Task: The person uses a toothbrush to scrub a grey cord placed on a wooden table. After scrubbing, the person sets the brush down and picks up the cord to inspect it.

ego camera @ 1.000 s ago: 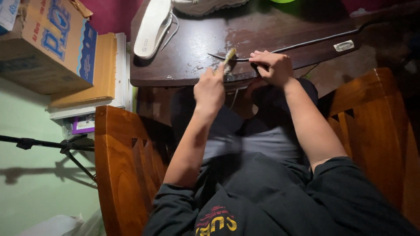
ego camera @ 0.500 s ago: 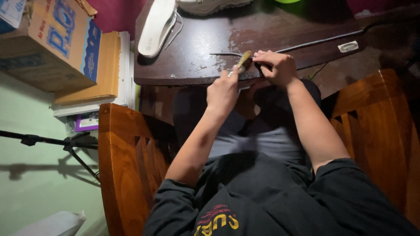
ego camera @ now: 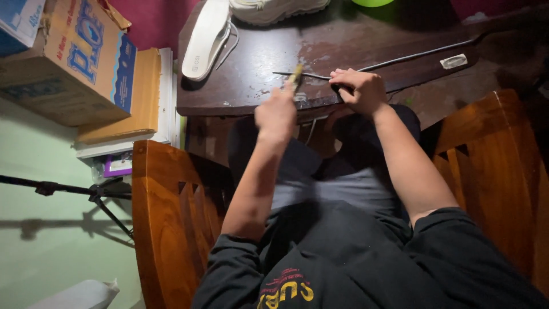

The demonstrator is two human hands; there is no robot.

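- One thin dark cable (ego camera: 400,59) lies across the dark wooden counter (ego camera: 246,68), running from the near edge out to the far right; its free end (ego camera: 286,73) pokes out left of the right hand.
- Right hand (ego camera: 357,88): grip pressed together, pinching the cable down at the counter's near edge.
- Left hand (ego camera: 276,114): grip closed round one small yellowish-handled tool (ego camera: 295,76), tip at the cable's free end; hand is blurred, tool type hard to tell.
- One small white tab (ego camera: 455,60) sits just beside the cable further right; whether it holds the cable, cannot tell.
- One white shoe insole (ego camera: 205,40) on the counter's far left, one white sneaker (ego camera: 274,8) at the top, cut off by the frame.
- One green round object (ego camera: 372,2), mostly cut off at the top.
- Two brown wooden chairs: one left (ego camera: 171,217), one right (ego camera: 503,171).
- One brown cardboard box with blue print (ego camera: 68,63), stacked on flat yellowish boards (ego camera: 134,97), far left.
- One black tripod leg set (ego camera: 86,191) over the pale green floor, partly cut off.
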